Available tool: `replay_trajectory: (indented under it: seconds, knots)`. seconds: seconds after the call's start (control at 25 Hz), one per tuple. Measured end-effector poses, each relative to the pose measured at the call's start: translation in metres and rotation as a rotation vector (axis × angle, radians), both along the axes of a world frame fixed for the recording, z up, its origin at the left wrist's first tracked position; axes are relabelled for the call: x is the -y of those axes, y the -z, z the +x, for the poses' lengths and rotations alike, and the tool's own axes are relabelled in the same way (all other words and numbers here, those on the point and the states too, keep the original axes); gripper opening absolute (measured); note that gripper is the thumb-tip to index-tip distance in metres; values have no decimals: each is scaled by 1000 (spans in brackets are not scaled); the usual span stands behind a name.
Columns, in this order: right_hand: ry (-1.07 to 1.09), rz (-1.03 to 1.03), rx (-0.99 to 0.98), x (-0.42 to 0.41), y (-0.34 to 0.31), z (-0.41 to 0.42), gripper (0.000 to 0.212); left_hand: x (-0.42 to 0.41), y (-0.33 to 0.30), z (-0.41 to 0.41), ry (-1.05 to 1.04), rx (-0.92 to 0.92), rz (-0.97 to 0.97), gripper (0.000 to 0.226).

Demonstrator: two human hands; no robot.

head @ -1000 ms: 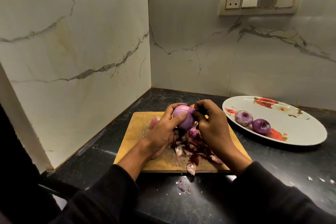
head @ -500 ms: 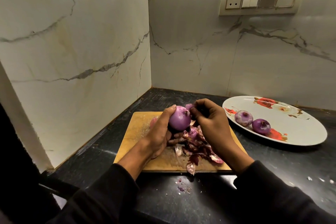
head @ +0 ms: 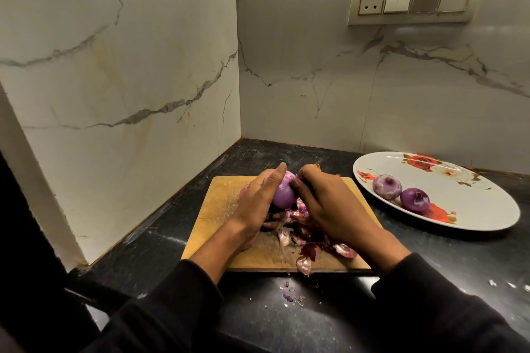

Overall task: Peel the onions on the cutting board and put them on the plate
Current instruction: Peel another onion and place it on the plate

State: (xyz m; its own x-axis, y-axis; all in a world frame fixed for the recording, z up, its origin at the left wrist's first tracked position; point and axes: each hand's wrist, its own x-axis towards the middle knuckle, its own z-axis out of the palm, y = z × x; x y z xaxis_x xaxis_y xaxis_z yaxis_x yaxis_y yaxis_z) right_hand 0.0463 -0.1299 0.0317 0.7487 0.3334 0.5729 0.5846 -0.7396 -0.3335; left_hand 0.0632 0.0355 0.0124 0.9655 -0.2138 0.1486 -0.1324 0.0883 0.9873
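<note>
My left hand [head: 258,203] grips a purple onion [head: 282,193] just above the wooden cutting board [head: 218,209]. My right hand [head: 327,206] is curled against the onion's right side, its fingertips pinching at the skin there. A heap of dark red and pink onion peels [head: 304,235] lies on the board under both hands. Part of another onion [head: 243,190] shows behind my left hand. Two peeled onions [head: 387,186] [head: 415,200] sit on the white oval plate [head: 473,209] with red flowers, to the right of the board.
The board lies on a black counter [head: 315,309] in a corner of two marble walls. A few peel scraps [head: 289,292] lie on the counter in front of the board. A switch panel [head: 415,1] is on the back wall above the plate.
The onion has been turned in my left hand and lowered slightly toward the board. My right hand has moved closer against its right side.
</note>
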Motion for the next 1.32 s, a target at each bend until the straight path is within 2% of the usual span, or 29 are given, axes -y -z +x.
replay_trajectory:
  seconds: [0.08,0.2,0.24,0.4,0.6,0.68,0.8,0.88,0.96,1.04,1.12,1.2,1.32]
  knots:
    - [-35,104,-101,-3,-1,0,28,0,-1,0,-12,14,17,64]
    - [-171,421,-318,-7,-7,-4,31,-2,-3,-1,47,-7,-21,72]
    - [-196,470,-357,-8,-8,-6,30,-3,-4,-3,67,-27,-41,70]
    - [-208,489,-350,-10,-12,-12,30,-6,-7,-6,139,-79,-102,64]
    - [-323,756,-459,-14,-15,-14,29,-8,-8,-5,199,-137,-264,57]
    - [-183,690,-338,-10,-7,-8,28,-7,-11,-7,131,-129,-285,55]
    - [109,366,-80,2,6,3,24,-8,-10,-3,-10,-141,-312,56]
    - [145,263,-35,4,8,5,16,-8,-10,-2,-35,-154,-315,60]
    - [84,188,-63,2,8,4,23,-7,-11,-3,-43,-162,-317,60]
    - [49,211,-45,0,8,3,20,-6,-12,-4,-50,-164,-320,56]
    - [36,351,23,-2,5,0,15,-6,-11,-3,-49,-150,-305,54]
    - [-15,457,50,-4,2,-3,18,-4,-9,-3,-51,-130,-232,49]
    - [-41,443,66,-8,2,-4,19,-1,-8,-4,-25,-149,-181,49]
